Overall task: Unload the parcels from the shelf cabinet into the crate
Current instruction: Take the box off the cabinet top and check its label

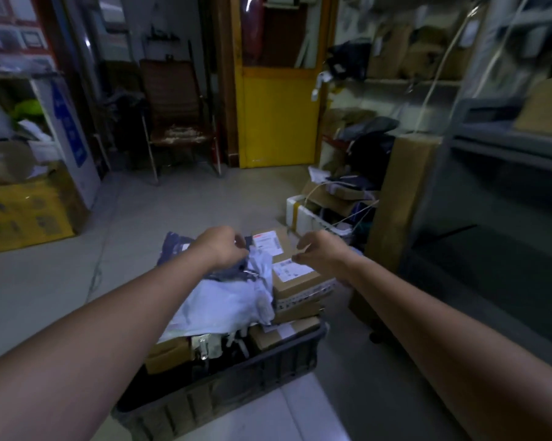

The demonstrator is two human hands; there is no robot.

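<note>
A dark plastic crate (236, 380) stands on the floor in front of me, piled high with parcels. White and dark poly bags (227, 300) lie on its left side, and several labelled cardboard boxes (295, 281) are stacked on its right. My left hand (224, 246) hovers over the bags with loosely curled fingers, its fingertips at a dark bag. My right hand (316, 249) hangs just above the top box, fingers loosely curled, holding nothing. The grey shelf cabinet (503, 148) rises on the right.
A tall cardboard box (402, 198) leans by the cabinet, with a white foam box (300, 214) and more loose parcels behind the crate. A yellow door (278, 116) and a chair (176, 122) stand at the back. Yellow cartons (23, 214) sit at the left.
</note>
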